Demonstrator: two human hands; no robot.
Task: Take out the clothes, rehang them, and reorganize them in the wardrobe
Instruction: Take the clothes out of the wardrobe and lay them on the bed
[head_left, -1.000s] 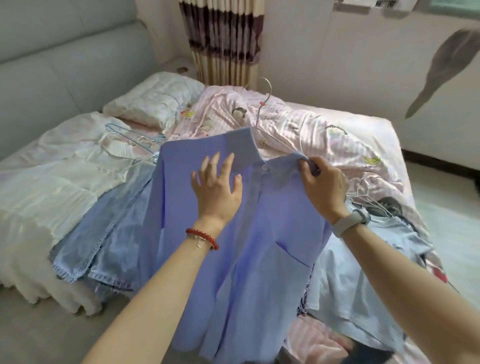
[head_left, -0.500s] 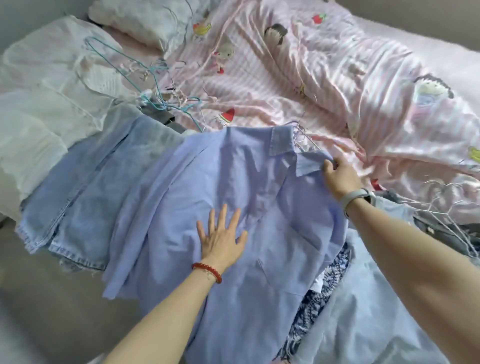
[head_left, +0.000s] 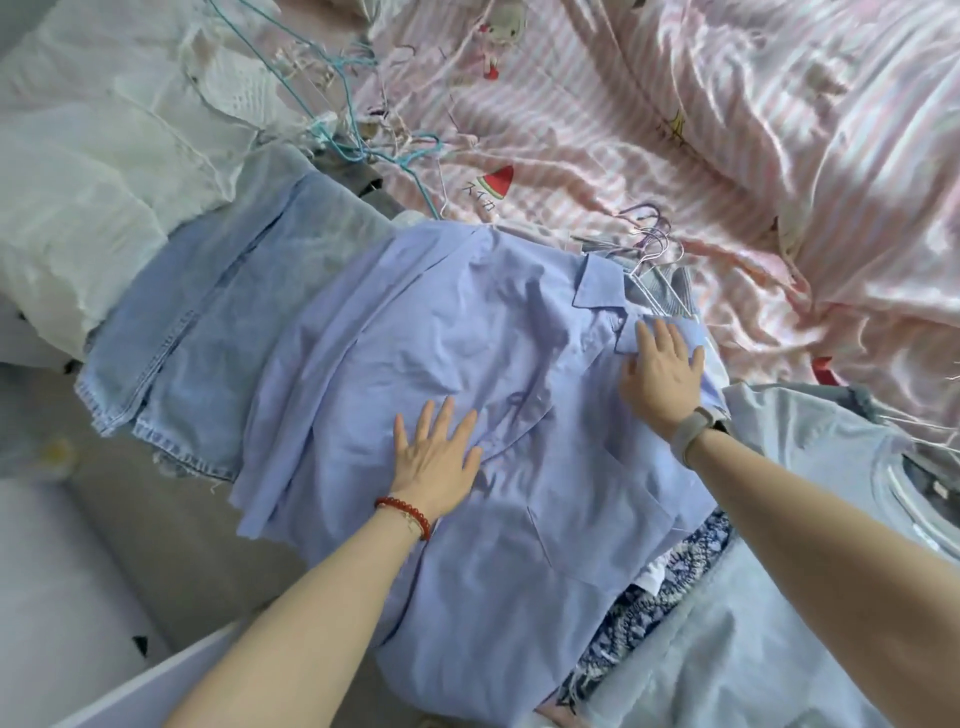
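From the head camera I see both arms reaching forward over the bed. My left hand (head_left: 435, 457) lies flat, fingers straight and spread, on the middle of the blue shirt (head_left: 395, 353), which is draped over the bed's edge. My right hand (head_left: 662, 371) presses, fingers straight, on the shirt's collar, just below the wire hangers (head_left: 647, 249). Jeans (head_left: 208, 322) lie beside the shirt.

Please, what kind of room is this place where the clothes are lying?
Most likely a bedroom: clothes lie on a bed with a pink striped quilt, a blue shirt is spread at its edge, and loose wire hangers lie near.
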